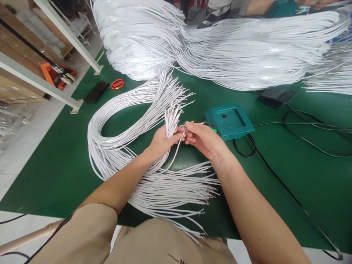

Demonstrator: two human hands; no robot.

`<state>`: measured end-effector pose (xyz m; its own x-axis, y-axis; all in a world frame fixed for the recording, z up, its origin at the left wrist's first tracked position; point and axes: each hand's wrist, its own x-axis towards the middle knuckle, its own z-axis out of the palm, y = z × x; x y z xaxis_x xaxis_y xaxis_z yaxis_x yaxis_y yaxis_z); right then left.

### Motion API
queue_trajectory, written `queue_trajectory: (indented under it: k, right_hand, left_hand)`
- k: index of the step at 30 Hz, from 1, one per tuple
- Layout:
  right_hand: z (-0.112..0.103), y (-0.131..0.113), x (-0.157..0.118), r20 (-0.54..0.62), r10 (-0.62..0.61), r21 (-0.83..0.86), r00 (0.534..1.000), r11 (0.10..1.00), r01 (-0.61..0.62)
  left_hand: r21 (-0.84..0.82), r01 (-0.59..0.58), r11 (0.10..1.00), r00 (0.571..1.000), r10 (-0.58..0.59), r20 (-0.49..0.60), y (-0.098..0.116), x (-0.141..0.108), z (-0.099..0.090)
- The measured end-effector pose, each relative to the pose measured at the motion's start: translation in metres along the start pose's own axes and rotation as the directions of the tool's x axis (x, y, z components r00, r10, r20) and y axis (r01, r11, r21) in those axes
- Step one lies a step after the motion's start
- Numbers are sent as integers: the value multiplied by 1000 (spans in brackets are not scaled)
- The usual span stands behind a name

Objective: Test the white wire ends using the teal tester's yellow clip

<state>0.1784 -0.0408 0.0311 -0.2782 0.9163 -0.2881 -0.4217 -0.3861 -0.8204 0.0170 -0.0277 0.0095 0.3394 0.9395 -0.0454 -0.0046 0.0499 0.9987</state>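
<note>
White cables (95,137) lie in a curved bundle on the green table, their cut ends pointing to the right. My left hand (162,141) is wrapped round a bunch of these cables, whose ends stick up above the fingers. Just right of it, my right hand (202,137) pinches the end of a single cable (177,152) that bends away from the bunch. Both hands nearly touch. Behind the right fingertips sits a teal device (229,123) with a recessed top and a green spot at its left corner. A thin yellow piece (189,123) shows beside the fingertips.
Large heaps of white cable (247,51) cover the back of the green table (55,165). At the left lie a black phone-like object (96,91) and red-handled scissors (117,84). Black cords (288,189) and a dark flat box (277,96) are at right. A person's hands show at upper right.
</note>
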Motion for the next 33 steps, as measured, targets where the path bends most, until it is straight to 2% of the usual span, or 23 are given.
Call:
queue_trajectory:
  k: [3, 6, 11, 14, 16, 17, 19, 21, 22, 23, 24, 27, 29, 31, 33]
  right_hand:
    - [-3, 1, 1, 34, 15, 48, 999, 999, -17]
    - [-1, 2, 1, -28, -28, 6, 999, 1000, 28]
    - [9, 1, -3, -201, -216, -261, 955, 952, 161]
    - [11, 3, -2, -227, -307, -463, 924, 869, 175]
    - [11, 7, -2, -204, -418, -674, 885, 716, 183]
    - [11, 9, -2, -163, -501, -795, 850, 576, 187]
    - [12, 14, -3, 21, -640, -965, 768, 187, 182]
    - [11, 16, -5, 242, -648, -970, 722, -176, 167]
    - [10, 14, -5, 324, -613, -940, 721, -296, 171]
    - [8, 12, -5, 376, -573, -911, 728, -373, 177]
    - [5, 8, -4, 400, -543, -892, 738, -416, 177]
    - [-8, -6, 3, 382, -510, -877, 771, -464, 127]
    - [-18, -13, 10, 351, -459, -861, 816, -500, 89]
    - [-25, -17, 16, 339, -377, -836, 862, -542, 92]
    - [-29, -20, 21, 346, -329, -818, 879, -564, 111]
  left_hand:
    - [-22, -15, 1000, 1000, 14, -21, -2, 1, -2]
    - [-39, -33, 999, 999, 31, -43, -4, 1, -3]
    - [-114, -52, 992, 998, 47, -44, -4, 1, -4]
    - [-163, 34, 986, 999, -28, 41, -1, 2, -5]
    - [-188, 109, 976, 991, -92, 99, 1, 3, -6]
    - [-206, 144, 968, 986, -121, 117, 1, 4, -7]
    - [-251, 198, 947, 977, -170, 128, 0, 6, -9]
    - [-286, 238, 928, 970, -210, 126, -2, 8, -11]
    - [-291, 247, 924, 968, -221, 120, -3, 9, -12]
    - [-284, 246, 927, 969, -224, 108, -4, 10, -13]
    - [-266, 236, 935, 972, -220, 89, -5, 11, -13]
    - [-185, 184, 965, 982, -187, 5, -8, 15, -15]
    - [-148, 161, 976, 985, -167, -34, -10, 18, -15]
    - [-130, 148, 980, 987, -156, -50, -10, 19, -14]
    - [-113, 147, 983, 986, -154, -59, -10, 20, -12]
